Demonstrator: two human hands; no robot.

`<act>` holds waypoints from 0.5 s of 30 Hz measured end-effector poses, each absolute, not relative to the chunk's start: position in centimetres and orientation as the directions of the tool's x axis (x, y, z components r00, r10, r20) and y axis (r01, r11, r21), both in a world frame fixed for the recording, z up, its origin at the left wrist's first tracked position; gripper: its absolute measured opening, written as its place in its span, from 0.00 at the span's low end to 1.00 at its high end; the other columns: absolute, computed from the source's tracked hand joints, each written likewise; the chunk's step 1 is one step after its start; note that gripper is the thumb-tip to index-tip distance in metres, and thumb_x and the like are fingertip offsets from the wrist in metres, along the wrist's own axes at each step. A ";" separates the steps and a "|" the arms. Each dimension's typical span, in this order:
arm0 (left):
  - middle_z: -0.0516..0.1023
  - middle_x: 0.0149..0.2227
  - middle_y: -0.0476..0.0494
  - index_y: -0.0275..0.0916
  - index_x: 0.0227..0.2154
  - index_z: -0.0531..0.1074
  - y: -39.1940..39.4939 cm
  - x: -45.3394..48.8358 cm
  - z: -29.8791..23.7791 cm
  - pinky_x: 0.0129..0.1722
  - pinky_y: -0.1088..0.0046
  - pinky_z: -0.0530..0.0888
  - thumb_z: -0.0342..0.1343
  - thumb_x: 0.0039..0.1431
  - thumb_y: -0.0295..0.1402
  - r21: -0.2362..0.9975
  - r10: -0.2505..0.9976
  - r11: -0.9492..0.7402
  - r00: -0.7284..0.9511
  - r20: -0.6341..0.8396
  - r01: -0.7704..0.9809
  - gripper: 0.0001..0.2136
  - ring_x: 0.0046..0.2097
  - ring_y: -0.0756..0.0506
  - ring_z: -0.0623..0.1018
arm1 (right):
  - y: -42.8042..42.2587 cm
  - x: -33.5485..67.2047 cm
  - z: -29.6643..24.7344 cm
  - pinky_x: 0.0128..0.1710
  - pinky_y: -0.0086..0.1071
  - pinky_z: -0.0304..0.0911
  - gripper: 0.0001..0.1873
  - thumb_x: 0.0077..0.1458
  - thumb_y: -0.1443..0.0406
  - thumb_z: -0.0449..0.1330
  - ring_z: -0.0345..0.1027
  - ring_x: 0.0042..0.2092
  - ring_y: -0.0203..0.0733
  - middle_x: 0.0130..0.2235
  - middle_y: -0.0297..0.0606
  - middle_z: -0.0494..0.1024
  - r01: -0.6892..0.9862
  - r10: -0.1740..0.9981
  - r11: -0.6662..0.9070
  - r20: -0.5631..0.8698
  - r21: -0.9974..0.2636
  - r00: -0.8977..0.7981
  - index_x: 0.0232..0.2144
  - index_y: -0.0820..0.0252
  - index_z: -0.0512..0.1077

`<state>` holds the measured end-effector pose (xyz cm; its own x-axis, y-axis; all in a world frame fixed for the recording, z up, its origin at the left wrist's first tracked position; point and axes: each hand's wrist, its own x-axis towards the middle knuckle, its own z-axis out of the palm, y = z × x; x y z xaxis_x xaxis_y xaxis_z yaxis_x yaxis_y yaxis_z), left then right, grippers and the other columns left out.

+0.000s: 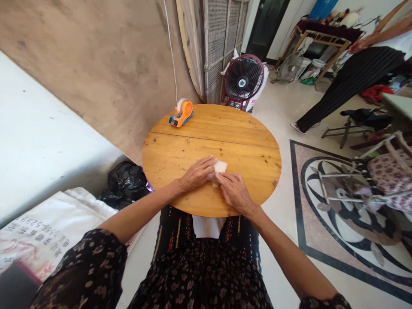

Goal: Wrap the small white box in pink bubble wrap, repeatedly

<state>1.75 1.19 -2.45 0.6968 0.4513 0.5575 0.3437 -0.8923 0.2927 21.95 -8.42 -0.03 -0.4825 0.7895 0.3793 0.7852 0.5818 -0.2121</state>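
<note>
A small pale square piece, paper or cloth [220, 166], lies on the round wooden table [180, 150] near its front edge. My left hand [197, 173] rests on the piece's left side with fingers bent and pressed down on it. My right hand [236, 191] covers its near right corner, fingers curled onto it. Most of the piece is hidden under both hands. An orange and blue tape dispenser [182, 113] with a white roll stands at the table's far left edge, well away from both hands.
A red and white floor fan [243, 81] stands behind the table by a wicker screen. A black plastic bag [126, 183] and a printed white sack [41, 231] lie at the left. Another person in dark striped trousers [347, 83] stands at the right, near folding frames on the patterned floor.
</note>
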 end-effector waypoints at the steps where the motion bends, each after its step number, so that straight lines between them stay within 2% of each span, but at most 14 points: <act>1: 0.67 0.60 0.33 0.36 0.39 0.69 1.3 1.8 -2.5 0.62 0.53 0.65 0.50 0.63 0.29 0.300 0.448 -0.894 0.702 0.553 0.334 0.05 0.66 0.40 0.60 | -8.4 22.0 -0.1 0.55 0.49 0.58 0.28 0.58 0.72 0.49 0.61 0.59 0.50 0.55 0.53 0.72 0.794 0.794 0.571 0.387 -0.208 -0.470 0.61 0.60 0.59; 4: 0.63 0.62 0.31 0.36 0.39 0.66 1.5 2.1 -2.8 0.62 0.53 0.63 0.50 0.62 0.28 0.352 0.453 -0.887 0.701 0.551 0.298 0.04 0.66 0.41 0.58 | -8.3 22.3 -0.6 0.56 0.53 0.57 0.27 0.57 0.71 0.51 0.55 0.63 0.53 0.57 0.53 0.69 0.805 0.815 0.539 0.395 -0.250 -0.423 0.60 0.59 0.60; 9: 0.65 0.58 0.30 0.37 0.36 0.64 1.8 3.0 -3.4 0.58 0.56 0.67 0.51 0.58 0.27 0.518 0.564 -0.804 0.655 0.504 0.294 0.04 0.62 0.42 0.64 | -8.1 22.3 -1.6 0.62 0.51 0.55 0.32 0.57 0.73 0.49 0.46 0.67 0.48 0.58 0.47 0.68 0.683 0.787 0.606 0.431 -0.407 -0.442 0.64 0.58 0.53; 12: 0.68 0.52 0.33 0.38 0.32 0.64 1.8 3.5 -3.2 0.54 0.59 0.69 0.54 0.56 0.29 0.587 0.607 -0.760 0.627 0.489 0.278 0.04 0.57 0.42 0.68 | -8.1 22.3 -1.8 0.63 0.51 0.53 0.33 0.57 0.74 0.49 0.46 0.67 0.47 0.60 0.46 0.65 0.634 0.776 0.624 0.462 -0.457 -0.429 0.64 0.56 0.52; 15: 0.71 0.42 0.40 0.38 0.29 0.64 1.3 3.9 -2.1 0.48 0.64 0.71 0.58 0.53 0.35 0.683 0.679 -0.679 0.585 0.444 0.269 0.09 0.48 0.43 0.71 | -8.2 22.7 -1.5 0.63 0.51 0.54 0.34 0.56 0.73 0.51 0.50 0.65 0.47 0.60 0.44 0.65 0.615 0.785 0.613 0.471 -0.497 -0.402 0.64 0.53 0.52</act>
